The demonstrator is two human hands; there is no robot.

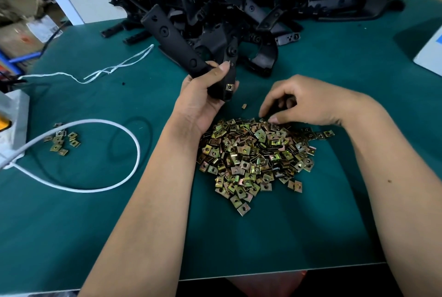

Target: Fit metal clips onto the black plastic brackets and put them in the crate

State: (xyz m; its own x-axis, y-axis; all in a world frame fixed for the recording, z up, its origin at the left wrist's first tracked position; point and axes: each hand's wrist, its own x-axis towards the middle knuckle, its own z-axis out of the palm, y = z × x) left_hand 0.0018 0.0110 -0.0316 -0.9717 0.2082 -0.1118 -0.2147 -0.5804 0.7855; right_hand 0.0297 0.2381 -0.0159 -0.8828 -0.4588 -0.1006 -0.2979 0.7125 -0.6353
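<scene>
My left hand (203,95) grips a black plastic bracket (172,40) by its lower end, tilted up to the left. One metal clip (230,87) sits fitted on the bracket's lower tab. My right hand (299,103) hovers palm down over the far edge of a big pile of brass-coloured metal clips (256,153), its fingertips touching the top clips. Whether it holds one I cannot tell. A single loose clip (244,106) lies between the two hands. A heap of black brackets (263,2) fills the back of the green table (119,225). No crate is in view.
A small group of clips (62,140) lies at the left near a looped white cable (114,186). White string (114,68) trails across the far left. A white device (12,115) sits at the left edge, a pale box (430,55) at the right edge.
</scene>
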